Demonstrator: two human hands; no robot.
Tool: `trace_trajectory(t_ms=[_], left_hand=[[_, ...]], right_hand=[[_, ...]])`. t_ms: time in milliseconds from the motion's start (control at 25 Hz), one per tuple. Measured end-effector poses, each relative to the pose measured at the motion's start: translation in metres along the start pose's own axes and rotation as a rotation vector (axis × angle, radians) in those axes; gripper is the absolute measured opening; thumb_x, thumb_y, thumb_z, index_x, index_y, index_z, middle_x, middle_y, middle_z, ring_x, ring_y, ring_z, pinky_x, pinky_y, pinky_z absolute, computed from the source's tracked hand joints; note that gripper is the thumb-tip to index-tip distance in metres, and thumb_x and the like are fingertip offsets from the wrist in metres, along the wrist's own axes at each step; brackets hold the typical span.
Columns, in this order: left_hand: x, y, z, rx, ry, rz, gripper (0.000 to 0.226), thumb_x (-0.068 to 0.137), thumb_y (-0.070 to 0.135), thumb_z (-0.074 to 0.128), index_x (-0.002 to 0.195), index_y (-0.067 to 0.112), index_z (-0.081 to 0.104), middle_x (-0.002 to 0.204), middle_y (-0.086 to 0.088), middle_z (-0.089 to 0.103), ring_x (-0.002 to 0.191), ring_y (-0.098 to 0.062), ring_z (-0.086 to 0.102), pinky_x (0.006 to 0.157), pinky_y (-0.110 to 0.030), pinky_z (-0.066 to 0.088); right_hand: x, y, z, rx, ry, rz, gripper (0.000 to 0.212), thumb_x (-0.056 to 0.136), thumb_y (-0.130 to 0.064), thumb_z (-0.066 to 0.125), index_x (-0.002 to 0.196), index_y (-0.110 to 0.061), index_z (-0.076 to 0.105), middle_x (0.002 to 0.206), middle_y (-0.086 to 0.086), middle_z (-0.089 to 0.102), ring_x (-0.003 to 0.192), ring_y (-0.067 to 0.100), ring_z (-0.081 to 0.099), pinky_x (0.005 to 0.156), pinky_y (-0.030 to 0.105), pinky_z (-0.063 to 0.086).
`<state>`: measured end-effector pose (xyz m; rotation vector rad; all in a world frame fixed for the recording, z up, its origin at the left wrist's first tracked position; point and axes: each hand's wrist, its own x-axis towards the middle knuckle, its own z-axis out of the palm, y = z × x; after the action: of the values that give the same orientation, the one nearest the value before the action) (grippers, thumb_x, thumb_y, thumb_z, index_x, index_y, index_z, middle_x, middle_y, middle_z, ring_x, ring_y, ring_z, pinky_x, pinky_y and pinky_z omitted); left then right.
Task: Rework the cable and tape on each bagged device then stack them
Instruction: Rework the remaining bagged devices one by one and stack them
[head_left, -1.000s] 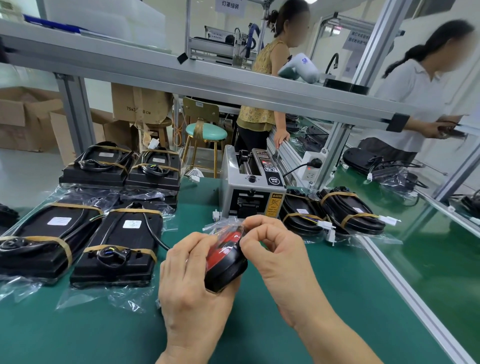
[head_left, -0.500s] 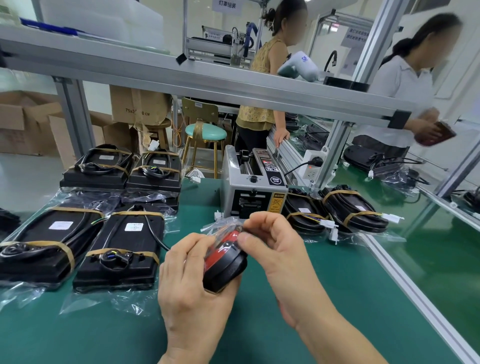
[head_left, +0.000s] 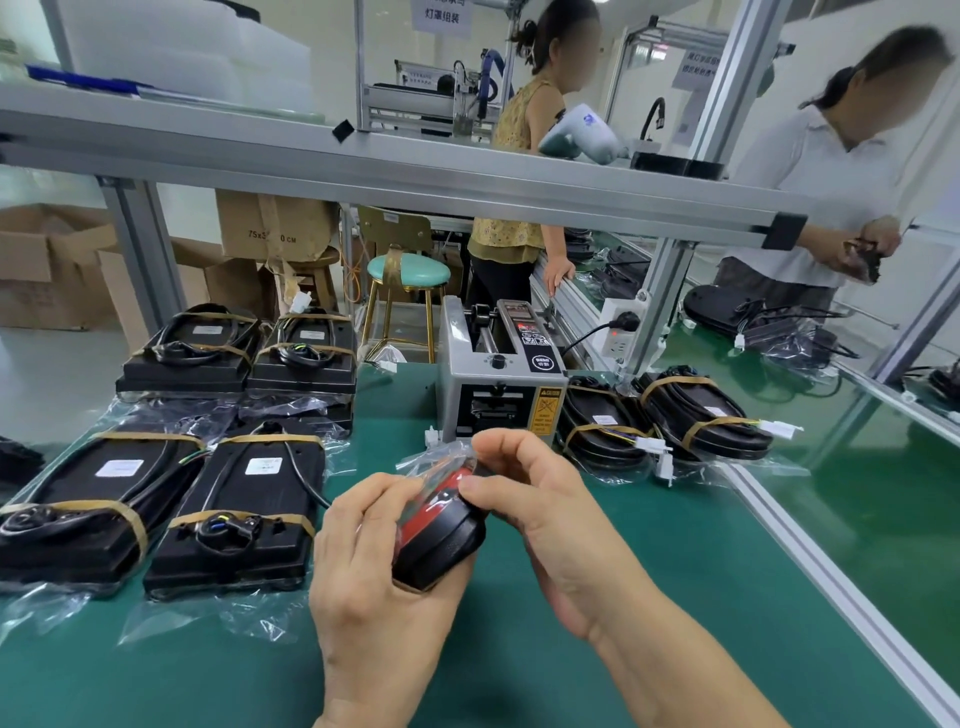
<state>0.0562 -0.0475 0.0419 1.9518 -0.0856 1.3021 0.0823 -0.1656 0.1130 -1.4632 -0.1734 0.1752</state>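
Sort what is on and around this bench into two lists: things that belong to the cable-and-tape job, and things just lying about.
Job: bagged device held in left hand and right hand; taped devices; stacked devices; tape dispenser.

Lying about: stool; cardboard boxes; power strip.

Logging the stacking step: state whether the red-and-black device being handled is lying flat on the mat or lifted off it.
Lifted. Both hands, left hand and right hand, hold the bagged device tilted on edge above the green mat.
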Motion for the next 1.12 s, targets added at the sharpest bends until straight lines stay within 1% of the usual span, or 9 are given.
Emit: trace_trajectory(t_ms=[200, 280, 360, 520, 600, 720, 840, 960, 1120], left_hand=[[0.006, -0.004, -0.011, -0.145, -0.01, -0.126, 0.053, 0.053, 0.024, 0.084, 0.102, 0.011, 0.067, 0.106, 0.0, 0.057, 0.102, -0.013, 0.059, 0.091, -0.029, 0.049], [0.011, -0.012, -0.021, -0.256, 0.001, -0.196, 0.058, 0.048, 0.026, 0.086, 0.103, 0.027, 0.065, 0.108, 0.007, 0.057, 0.102, -0.003, 0.057, 0.092, -0.013, 0.043], [0.014, -0.016, -0.027, -0.487, 0.018, -0.366, 0.063, 0.042, 0.031, 0.091, 0.1, 0.032, 0.068, 0.106, 0.005, 0.063, 0.097, -0.007, 0.063, 0.087, -0.014, 0.048], [0.009, -0.028, -0.033, -0.905, -0.1, -0.683, 0.071, 0.035, 0.016, 0.089, 0.103, 0.027, 0.07, 0.099, -0.006, 0.073, 0.091, -0.022, 0.07, 0.076, -0.025, 0.056], [0.011, -0.037, -0.048, -0.689, -0.237, -0.697, 0.079, 0.033, 0.025, 0.087, 0.108, 0.036, 0.067, 0.115, 0.0, 0.067, 0.11, -0.019, 0.062, 0.088, -0.026, 0.048], [0.021, -0.042, -0.068, -0.217, -0.361, -0.441, 0.093, 0.04, 0.05, 0.079, 0.128, 0.051, 0.047, 0.141, 0.021, 0.04, 0.132, 0.004, 0.034, 0.099, -0.02, 0.03], [0.027, -0.033, -0.061, -0.169, -0.478, -0.274, 0.076, 0.059, 0.051, 0.079, 0.13, 0.039, 0.052, 0.141, 0.02, 0.043, 0.134, 0.002, 0.034, 0.104, -0.015, 0.028], [0.028, -0.032, -0.052, -0.33, -0.461, -0.491, 0.035, 0.07, 0.022, 0.082, 0.101, 0.03, 0.07, 0.104, 0.008, 0.07, 0.099, -0.008, 0.064, 0.089, -0.019, 0.046], [0.023, -0.039, -0.052, -0.523, -0.342, -0.743, 0.032, 0.058, 0.014, 0.082, 0.088, 0.021, 0.076, 0.081, -0.012, 0.072, 0.074, -0.017, 0.064, 0.074, -0.023, 0.052]], right_hand=[[0.003, 0.013, -0.02, -0.198, 0.086, -0.024, 0.035, 0.08, 0.001, 0.063, 0.101, -0.027, 0.063, 0.107, -0.008, 0.063, 0.096, 0.002, 0.057, 0.086, 0.015, 0.043], [0.004, 0.016, -0.03, -0.426, -0.071, -0.077, 0.064, 0.069, -0.013, 0.073, 0.124, -0.037, 0.051, 0.13, -0.02, 0.052, 0.115, -0.013, 0.046, 0.095, 0.006, 0.035], [0.01, 0.02, -0.03, -0.551, -0.323, -0.046, 0.097, 0.063, -0.02, 0.082, 0.143, -0.04, 0.03, 0.143, -0.027, 0.036, 0.128, -0.019, 0.031, 0.096, -0.001, 0.028], [0.025, 0.016, -0.023, -0.602, -0.39, -0.134, 0.067, 0.06, -0.01, 0.086, 0.118, -0.028, 0.057, 0.108, -0.011, 0.067, 0.1, 0.007, 0.064, 0.091, 0.032, 0.051], [0.032, 0.011, -0.024, -0.992, -0.245, -0.343, 0.057, 0.059, -0.023, 0.082, 0.11, -0.03, 0.057, 0.102, -0.012, 0.063, 0.096, 0.012, 0.059, 0.087, 0.032, 0.045], [0.04, 0.012, -0.021, -1.502, -0.142, -0.63, 0.053, 0.066, -0.029, 0.07, 0.115, -0.033, 0.053, 0.109, -0.014, 0.057, 0.102, 0.013, 0.05, 0.08, 0.028, 0.027], [0.041, 0.021, -0.006, -1.444, -0.248, -0.589, 0.052, 0.068, -0.029, 0.069, 0.117, -0.033, 0.052, 0.112, -0.015, 0.057, 0.106, 0.012, 0.048, 0.085, 0.027, 0.028], [0.042, 0.025, 0.001, -1.371, -0.328, -0.549, 0.059, 0.066, -0.033, 0.074, 0.121, -0.033, 0.052, 0.113, -0.013, 0.057, 0.107, 0.011, 0.048, 0.091, 0.03, 0.032], [0.048, 0.01, -0.001, -0.967, -0.531, -0.413, 0.045, 0.074, -0.034, 0.078, 0.117, -0.028, 0.065, 0.115, -0.013, 0.062, 0.11, 0.0, 0.054, 0.101, 0.025, 0.039]])
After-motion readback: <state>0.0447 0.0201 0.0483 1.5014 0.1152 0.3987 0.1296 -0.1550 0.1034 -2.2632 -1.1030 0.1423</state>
